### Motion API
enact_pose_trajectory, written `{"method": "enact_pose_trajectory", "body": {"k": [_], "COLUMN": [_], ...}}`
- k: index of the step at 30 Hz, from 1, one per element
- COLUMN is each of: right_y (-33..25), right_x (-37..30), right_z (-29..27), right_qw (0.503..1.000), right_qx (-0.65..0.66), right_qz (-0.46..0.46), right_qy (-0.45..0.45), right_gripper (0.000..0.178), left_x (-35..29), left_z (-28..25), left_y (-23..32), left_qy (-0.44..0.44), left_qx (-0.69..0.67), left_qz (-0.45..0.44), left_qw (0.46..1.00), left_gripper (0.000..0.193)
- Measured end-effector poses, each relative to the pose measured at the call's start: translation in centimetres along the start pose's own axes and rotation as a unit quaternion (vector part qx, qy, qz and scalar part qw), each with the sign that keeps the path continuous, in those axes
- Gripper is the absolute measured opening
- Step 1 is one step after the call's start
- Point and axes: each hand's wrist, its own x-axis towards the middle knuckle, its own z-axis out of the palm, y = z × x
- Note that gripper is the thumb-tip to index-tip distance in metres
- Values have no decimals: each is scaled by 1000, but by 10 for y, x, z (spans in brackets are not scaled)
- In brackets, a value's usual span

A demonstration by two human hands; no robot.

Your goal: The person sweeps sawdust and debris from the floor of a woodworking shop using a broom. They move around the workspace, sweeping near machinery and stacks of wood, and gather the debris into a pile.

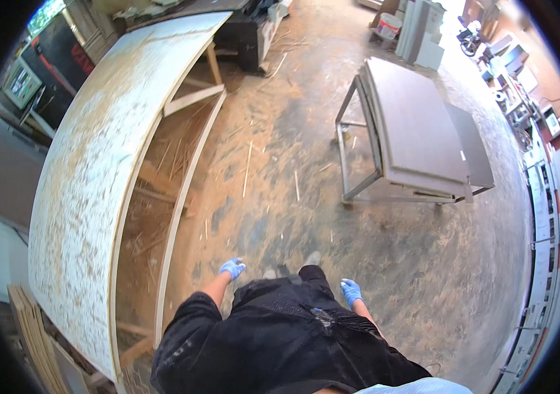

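Observation:
My left hand (232,268), in a blue glove with pale fingertips, hangs beside my body above the dusty floor. Its fingers are loosely bent and slightly apart, with nothing visible in them. On the other side hangs my right hand (351,291), gloved in blue too, its fingers relaxed and no object showing in it. Neither hand touches anything. Nearest to the left one is a long wooden bench (89,177) with a white, sawdust-covered top. Ahead and to the right, a stack of grey-brown panels (417,125) lies on a metal-framed cart, beyond the right hand's reach.
Wood offcuts (247,171) and sawdust litter the concrete floor (273,217). Thin boards (30,322) lean at the bench's near left end. A long machine (542,243) runs along the right side. Upright panels (421,33) and a bucket (388,26) stand farther back.

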Motion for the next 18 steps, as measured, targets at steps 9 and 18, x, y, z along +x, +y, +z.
{"method": "enact_pose_trajectory", "body": {"k": [9, 18], "right_y": [-180, -301], "right_x": [148, 303], "right_z": [-49, -2], "right_qw": [987, 825], "right_qx": [-108, -394], "right_qz": [-21, -169], "right_qy": [-118, -368], "right_gripper": [26, 22], "left_x": [81, 36], "left_z": [19, 27], "left_y": [77, 173], "left_qy": [96, 178], "left_qx": [-106, -270], "left_qz": [-19, -37], "left_qw": [990, 946], "left_gripper": [46, 44]}}
